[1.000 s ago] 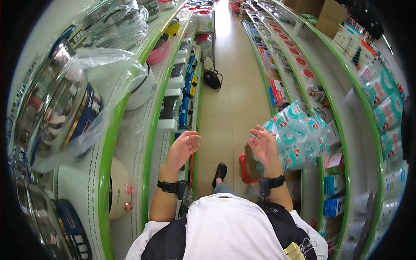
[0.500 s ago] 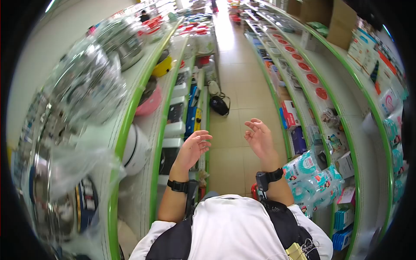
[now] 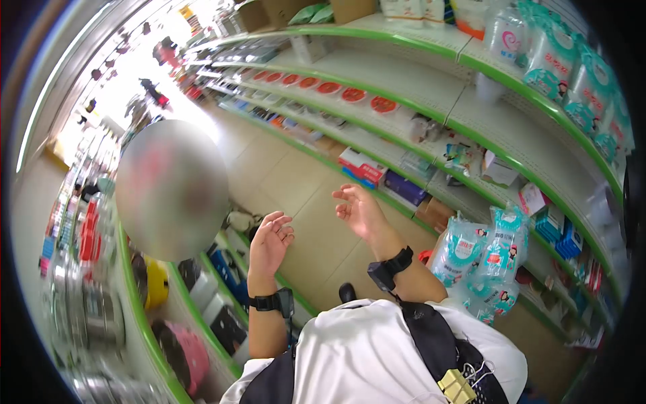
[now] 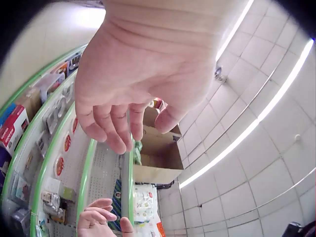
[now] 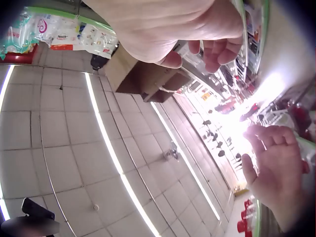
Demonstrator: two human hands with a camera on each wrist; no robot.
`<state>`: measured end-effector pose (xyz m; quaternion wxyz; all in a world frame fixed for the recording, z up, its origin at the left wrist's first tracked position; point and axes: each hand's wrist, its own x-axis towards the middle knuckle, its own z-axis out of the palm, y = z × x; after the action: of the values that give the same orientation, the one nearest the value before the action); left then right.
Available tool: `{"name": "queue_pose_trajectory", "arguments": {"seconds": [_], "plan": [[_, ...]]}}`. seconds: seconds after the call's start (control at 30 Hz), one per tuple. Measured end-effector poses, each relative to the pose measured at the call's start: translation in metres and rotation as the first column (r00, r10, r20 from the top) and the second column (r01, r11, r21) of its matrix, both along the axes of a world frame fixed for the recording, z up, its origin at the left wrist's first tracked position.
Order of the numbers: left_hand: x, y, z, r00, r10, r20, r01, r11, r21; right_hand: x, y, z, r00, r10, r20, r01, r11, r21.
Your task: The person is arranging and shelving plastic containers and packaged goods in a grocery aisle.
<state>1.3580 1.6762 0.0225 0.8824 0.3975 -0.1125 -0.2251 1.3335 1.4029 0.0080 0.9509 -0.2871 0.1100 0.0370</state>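
In the head view both hands are raised in front of the white shirt, above the tiled aisle floor [image 3: 296,195]. My left hand [image 3: 271,241] holds nothing, its fingers loosely bent. Palm side showing, my right hand [image 3: 360,212] is empty too, with relaxed fingers. Dark straps with small devices circle both wrists. Plastic-wrapped packs in white and teal [image 3: 461,252] are beside the right forearm, apart from the hand. The left wrist view has the left hand [image 4: 143,74] large at the top; the right wrist view shows the right hand [image 5: 182,24] likewise.
Green-edged shelving [image 3: 397,101] runs along the right, with a red-and-white box [image 3: 361,167] low down. On the left shelves are metal pots [image 3: 101,320], a pink pot [image 3: 192,357] and a yellow one [image 3: 156,283]. A grey blurred oval [image 3: 171,192] covers part of the left side.
The head view has swung toward the right-hand shelves and tilted, so the aisle's far end now lies at upper left. The blurred oval has come into view. Both hands stay raised and empty.
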Motion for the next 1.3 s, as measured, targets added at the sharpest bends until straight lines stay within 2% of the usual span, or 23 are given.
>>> {"name": "queue_pose_trajectory", "arguments": {"seconds": [0.2,0.33,0.4,0.57,0.7,0.97,1.07,1.2,1.27,1.3], "plan": [[0.147,-0.040,0.007,0.971,-0.237,-0.020,0.238,0.969,0.069,0.068,-0.048,-0.003,0.949,-0.314,0.022,0.314,0.949,-0.023],[0.202,-0.085,0.007,0.911,-0.407,-0.069,0.410,0.911,0.047,0.076,-0.097,-0.001,0.882,-0.470,0.027,0.471,0.882,-0.031],[0.232,-0.110,0.001,0.881,-0.467,-0.072,0.470,0.882,0.025,0.080,-0.127,0.001,0.804,-0.592,-0.051,0.590,0.805,-0.062],[0.301,-0.193,-0.012,0.828,-0.552,-0.095,0.555,0.832,0.002,0.114,-0.212,-0.007,0.630,-0.773,-0.076,0.768,0.634,-0.087],[0.352,-0.253,-0.009,0.801,-0.595,-0.069,0.598,0.800,0.044,0.159,-0.291,-0.018,0.559,-0.827,-0.057,0.826,0.561,-0.051],[0.449,-0.395,0.005,0.805,-0.583,-0.111,0.593,0.797,0.114,0.232,-0.477,-0.008,0.442,-0.894,-0.073,0.884,0.448,-0.131],[0.467,-0.457,0.003,0.763,-0.638,-0.105,0.646,0.754,0.117,0.243,-0.523,-0.013,0.366,-0.920,-0.136,0.905,0.387,-0.177],[0.484,-0.535,0.013,0.660,-0.741,-0.124,0.751,0.644,0.150,0.260,-0.575,0.012,0.286,-0.951,-0.118,0.914,0.308,-0.263],[0.493,-0.567,0.014,0.596,-0.796,-0.107,0.801,0.581,0.143,0.271,-0.603,0.013,0.279,-0.959,-0.056,0.909,0.283,-0.305],[0.497,-0.583,0.015,0.561,-0.821,-0.109,0.826,0.545,0.148,0.274,-0.625,0.000,0.365,-0.925,0.104,0.896,0.318,-0.309]]}}
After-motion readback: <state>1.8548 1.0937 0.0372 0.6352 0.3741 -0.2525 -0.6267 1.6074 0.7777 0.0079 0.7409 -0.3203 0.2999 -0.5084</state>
